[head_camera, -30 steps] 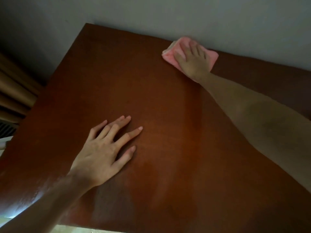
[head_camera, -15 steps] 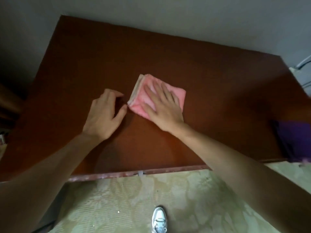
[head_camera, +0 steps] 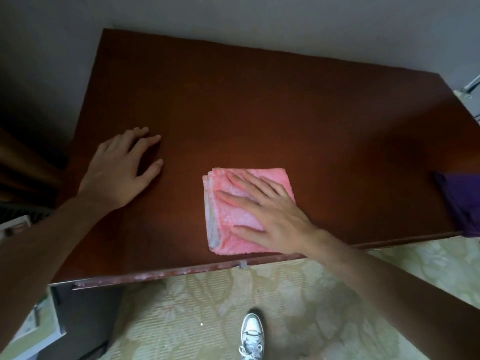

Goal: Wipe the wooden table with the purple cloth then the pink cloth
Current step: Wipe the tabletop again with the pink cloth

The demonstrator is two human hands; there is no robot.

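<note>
A folded pink cloth (head_camera: 233,231) lies on the dark wooden table (head_camera: 259,113) close to its near edge. My right hand (head_camera: 270,211) presses flat on the cloth with straight, spread fingers. My left hand (head_camera: 122,167) rests on the bare wood to the left, fingers relaxed and apart from the cloth. A purple cloth (head_camera: 459,201) lies at the table's right end, partly cut off by the frame.
A grey wall runs behind the table. Below the near edge is a patterned pale floor with my shoe (head_camera: 252,333). Dark furniture (head_camera: 23,165) stands to the left, and white cables (head_camera: 470,89) show at the far right.
My right hand has pulled the pink cloth from the far edge back to the near edge and rightward. My left hand shifted left, away from the cloth.
</note>
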